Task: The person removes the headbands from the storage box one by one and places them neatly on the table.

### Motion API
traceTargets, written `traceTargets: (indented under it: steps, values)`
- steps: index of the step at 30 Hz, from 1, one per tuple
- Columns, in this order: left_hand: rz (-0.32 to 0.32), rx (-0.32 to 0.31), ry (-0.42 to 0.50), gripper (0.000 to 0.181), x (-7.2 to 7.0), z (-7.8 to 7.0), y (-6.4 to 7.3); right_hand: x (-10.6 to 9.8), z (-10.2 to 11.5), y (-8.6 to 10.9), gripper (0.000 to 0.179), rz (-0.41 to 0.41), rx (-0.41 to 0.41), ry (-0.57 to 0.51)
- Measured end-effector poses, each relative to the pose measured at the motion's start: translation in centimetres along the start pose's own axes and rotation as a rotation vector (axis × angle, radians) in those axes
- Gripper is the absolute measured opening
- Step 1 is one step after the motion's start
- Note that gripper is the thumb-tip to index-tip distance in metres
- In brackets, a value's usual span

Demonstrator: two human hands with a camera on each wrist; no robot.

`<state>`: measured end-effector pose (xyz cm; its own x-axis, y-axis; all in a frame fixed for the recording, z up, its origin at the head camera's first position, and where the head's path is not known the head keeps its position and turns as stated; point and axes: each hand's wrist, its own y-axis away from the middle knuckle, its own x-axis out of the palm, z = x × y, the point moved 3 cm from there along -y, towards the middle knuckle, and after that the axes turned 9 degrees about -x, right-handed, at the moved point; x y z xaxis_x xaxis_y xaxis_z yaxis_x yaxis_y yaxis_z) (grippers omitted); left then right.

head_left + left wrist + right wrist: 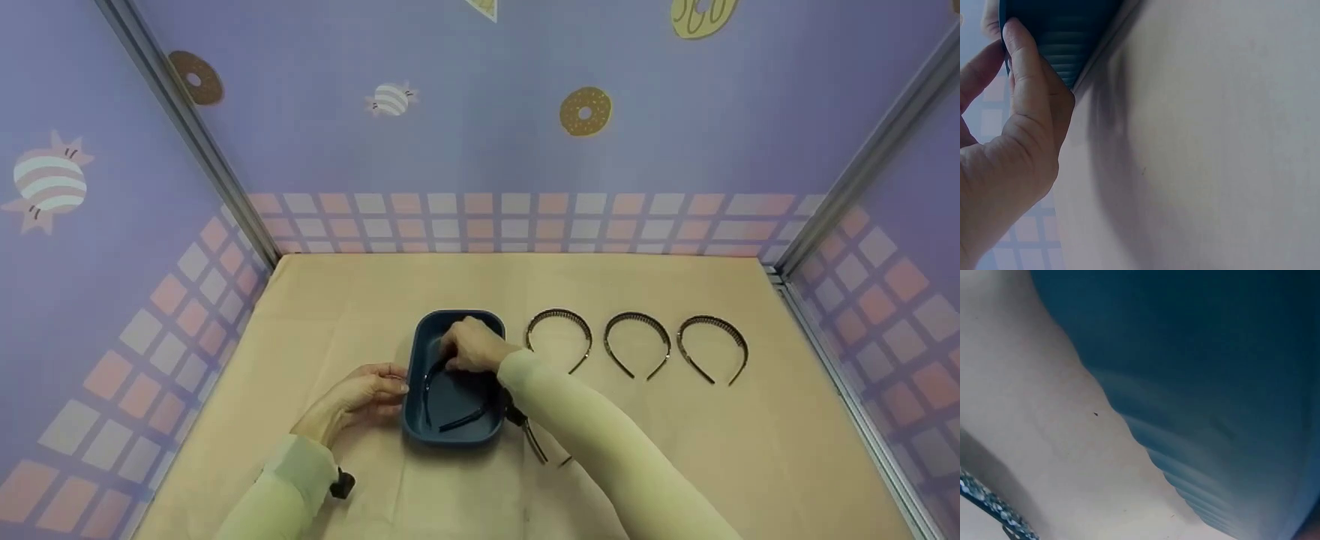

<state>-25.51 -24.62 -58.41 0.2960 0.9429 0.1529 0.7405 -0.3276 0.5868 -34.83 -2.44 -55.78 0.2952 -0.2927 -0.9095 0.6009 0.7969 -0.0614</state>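
Observation:
A dark headband lies inside a blue rectangular tray, its two ends pointing toward the near side. My right hand reaches into the tray and pinches the headband's curved top; the fingertips are partly hidden. On the left, my left hand touches the tray's outer side wall with its fingers extended. The left wrist view shows these fingers against the ridged blue wall near the rim. In the right wrist view the tray's outer wall fills much of the picture, and the right hand is mostly out of sight.
Three dark headbands stand in a row right of the tray: left, middle and right. Another headband is partly hidden under my right forearm. Patterned walls enclose the cloth-covered table.

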Motion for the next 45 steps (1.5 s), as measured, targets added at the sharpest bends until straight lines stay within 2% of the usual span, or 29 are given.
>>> traceTargets:
  steps: [6, 12, 19, 27, 35, 45]
  values:
    - [-0.007, 0.004, -0.001, 0.022, -0.1, 0.0, -0.1, 0.2, -0.2, 0.2, 0.012, -0.017, 0.009, -0.005]
    - [0.004, 0.005, 0.010, 0.019, 0.0, 0.0, 0.0, 0.2, -0.4, 0.2, 0.013, -0.061, -0.034, -0.030]
    - [0.009, 0.008, 0.013, 0.019, 0.1, 0.0, 0.0, -0.3, -0.3, 0.2, 0.015, -0.051, -0.030, -0.067]
    - [0.000, 0.009, -0.002, 0.020, 0.0, -0.2, 0.0, -1.2, -0.3, 0.3, 0.012, -0.099, -0.055, -0.131]
    - [0.019, 0.005, 0.017, 0.017, 0.1, 0.0, 0.1, -2.4, -0.4, 0.2, 0.011, -0.034, 0.020, -0.235]
    - [0.000, 0.015, -0.003, 0.018, 0.0, -0.1, 0.0, -5.8, -0.1, 0.5, 0.014, 0.073, -0.013, -0.311]
